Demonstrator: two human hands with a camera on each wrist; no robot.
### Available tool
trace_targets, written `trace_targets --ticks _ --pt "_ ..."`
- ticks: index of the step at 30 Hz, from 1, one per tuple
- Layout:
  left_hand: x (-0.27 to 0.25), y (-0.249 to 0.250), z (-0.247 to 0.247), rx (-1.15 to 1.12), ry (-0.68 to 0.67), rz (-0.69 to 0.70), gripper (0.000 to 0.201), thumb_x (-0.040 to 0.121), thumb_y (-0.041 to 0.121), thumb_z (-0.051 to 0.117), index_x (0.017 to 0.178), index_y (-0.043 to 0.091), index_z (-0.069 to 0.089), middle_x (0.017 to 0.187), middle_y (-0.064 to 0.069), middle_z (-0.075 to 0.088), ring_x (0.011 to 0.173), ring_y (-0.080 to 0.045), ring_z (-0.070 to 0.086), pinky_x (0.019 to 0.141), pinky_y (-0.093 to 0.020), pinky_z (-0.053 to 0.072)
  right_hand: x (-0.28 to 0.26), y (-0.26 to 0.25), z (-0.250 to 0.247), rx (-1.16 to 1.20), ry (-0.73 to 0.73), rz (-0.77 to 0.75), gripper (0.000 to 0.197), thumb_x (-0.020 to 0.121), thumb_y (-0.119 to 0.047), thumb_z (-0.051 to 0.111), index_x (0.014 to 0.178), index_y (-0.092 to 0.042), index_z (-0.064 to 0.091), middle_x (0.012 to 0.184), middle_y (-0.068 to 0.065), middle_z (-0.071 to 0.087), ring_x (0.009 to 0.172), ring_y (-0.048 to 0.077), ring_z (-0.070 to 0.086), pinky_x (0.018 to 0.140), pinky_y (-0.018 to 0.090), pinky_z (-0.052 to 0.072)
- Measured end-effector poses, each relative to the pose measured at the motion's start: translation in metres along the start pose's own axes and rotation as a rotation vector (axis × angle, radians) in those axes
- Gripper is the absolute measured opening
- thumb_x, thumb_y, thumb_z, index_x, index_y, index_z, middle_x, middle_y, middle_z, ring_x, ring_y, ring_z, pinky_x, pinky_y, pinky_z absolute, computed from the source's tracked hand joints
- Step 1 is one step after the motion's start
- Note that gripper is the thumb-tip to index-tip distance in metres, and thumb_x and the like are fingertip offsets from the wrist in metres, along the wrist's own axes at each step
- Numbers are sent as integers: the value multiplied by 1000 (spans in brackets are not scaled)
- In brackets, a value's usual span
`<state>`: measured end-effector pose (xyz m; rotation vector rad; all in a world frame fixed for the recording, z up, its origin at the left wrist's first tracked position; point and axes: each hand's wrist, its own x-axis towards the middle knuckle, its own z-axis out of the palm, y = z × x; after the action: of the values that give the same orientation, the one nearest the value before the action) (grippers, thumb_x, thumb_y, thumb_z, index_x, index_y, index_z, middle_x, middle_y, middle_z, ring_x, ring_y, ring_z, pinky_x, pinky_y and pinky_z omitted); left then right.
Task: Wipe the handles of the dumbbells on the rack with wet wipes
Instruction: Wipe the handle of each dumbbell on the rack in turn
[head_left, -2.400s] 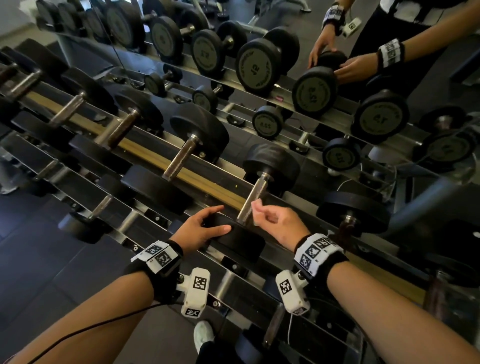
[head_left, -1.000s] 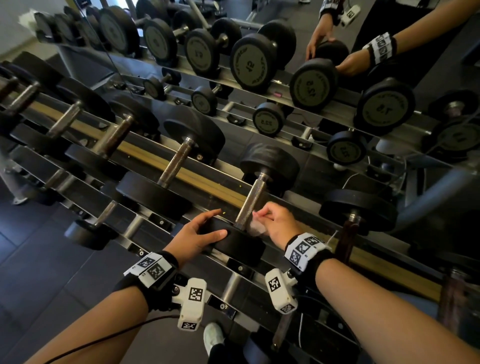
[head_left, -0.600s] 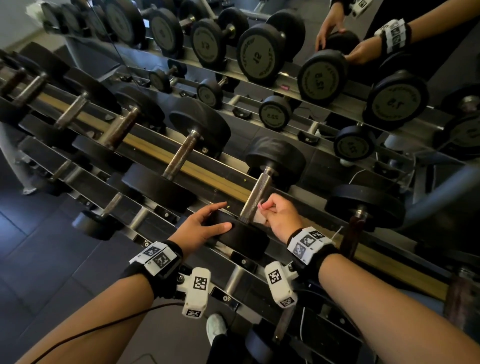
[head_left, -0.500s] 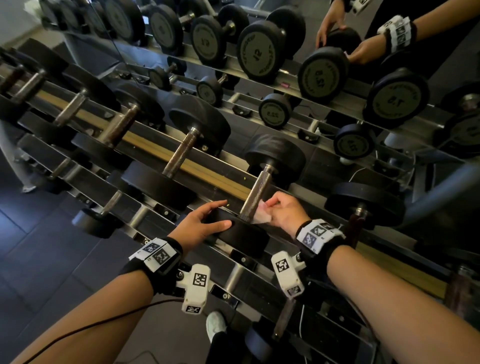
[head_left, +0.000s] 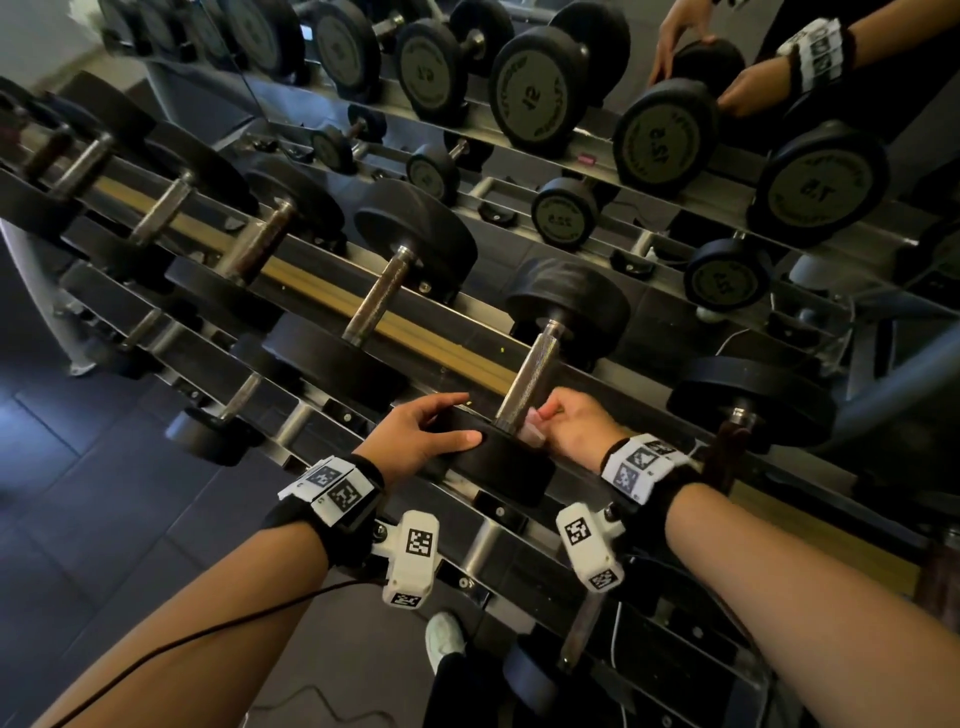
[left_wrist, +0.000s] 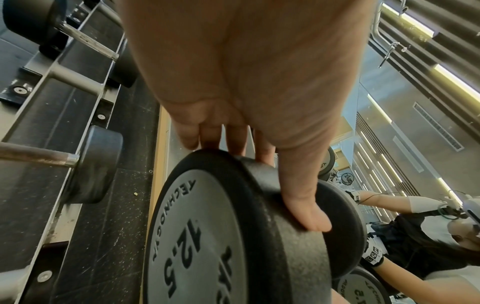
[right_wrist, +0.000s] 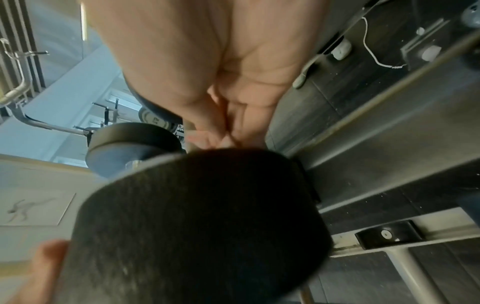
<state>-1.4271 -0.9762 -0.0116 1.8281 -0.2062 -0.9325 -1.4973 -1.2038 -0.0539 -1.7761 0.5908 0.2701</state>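
A black dumbbell lies across the upper rack rail, its knurled steel handle (head_left: 532, 371) running away from me. My left hand (head_left: 426, 434) rests flat on the near head (head_left: 511, 462), fingers over the top and thumb along the rim. The left wrist view shows this left hand (left_wrist: 259, 102) on the head (left_wrist: 207, 236), which is marked 12.5. My right hand (head_left: 576, 423) pinches a crumpled pale wet wipe (head_left: 535, 431) against the handle's near end. In the right wrist view the near head (right_wrist: 197, 226) hides the fingertips of that right hand (right_wrist: 233, 82).
More dumbbells sit on the rail, with rusty handles to the left (head_left: 379, 299) (head_left: 257, 249) and one dumbbell (head_left: 748, 400) to the right. A mirror (head_left: 665, 135) behind repeats the rack and my arms. A lower tier and the dark tiled floor (head_left: 104, 467) lie below.
My right hand has rubbed the wipe along the lower part of the handle and now holds it at the near end. The left hand has stayed on the near head.
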Motion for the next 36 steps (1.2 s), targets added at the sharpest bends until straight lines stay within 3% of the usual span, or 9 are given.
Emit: trace_targets --ticks 4,7,11,16,18,23,27,33,36 --pt "-1 -2 0 7 7 7 65 55 52 83 116 54 62 124 11 61 100 3 64 69 -9 52 10 -14 -13 8 171 49 23 93 -20 66 77 -19 50 86 6 62 80 20 61 68 27 46" --pt "0 -5 0 -1 20 30 70 48 59 85 115 54 63 122 11 63 98 8 64 70 -8 51 1 -20 -1 90 134 -8 22 97 -16 58 78 -18 48 83 5 61 83 22 62 66 26 48" --pt "3 -7 -2 22 13 28 71 52 58 84 119 52 62 124 11 62 104 0 64 74 -13 53 -16 -6 2 151 102 -36 12 97 -15 57 85 -13 52 103 15 65 99 27 66 88 45 56" --pt "3 -8 -2 42 11 20 67 59 52 82 122 52 59 125 11 60 106 -3 63 74 -13 53 -13 1 -3 95 136 5 11 93 -26 62 87 -21 55 98 5 66 91 19 66 75 36 57" --pt "2 -6 -2 36 11 21 67 59 52 82 122 52 59 125 11 60 104 -2 64 74 -13 54 -5 -5 6 123 155 44 11 95 -23 61 90 -16 54 102 12 67 92 22 66 84 42 57" --pt "1 -5 0 31 22 19 73 58 53 80 127 47 57 129 7 58 115 -12 60 93 -30 53 -16 -8 18 225 165 10 12 98 -20 56 87 -17 52 97 8 64 90 20 64 76 31 53" --pt "1 -6 0 30 25 17 74 60 49 80 131 43 56 131 4 57 119 -18 57 102 -42 50 -31 1 4 262 91 3 14 95 -27 61 92 -15 54 104 12 66 96 26 67 83 44 58" --pt "-2 -3 1 24 30 25 73 62 46 79 131 41 56 129 7 58 114 -12 60 99 -35 52 -6 -9 14 485 136 210 8 97 -17 59 92 -12 55 106 18 66 97 29 67 86 43 57" --pt "-3 -2 3 12 43 37 73 61 45 80 130 41 58 126 10 60 110 -5 61 90 -23 52 -6 -17 23 660 142 221 10 99 -9 54 90 -11 52 90 13 67 76 21 70 66 31 57"
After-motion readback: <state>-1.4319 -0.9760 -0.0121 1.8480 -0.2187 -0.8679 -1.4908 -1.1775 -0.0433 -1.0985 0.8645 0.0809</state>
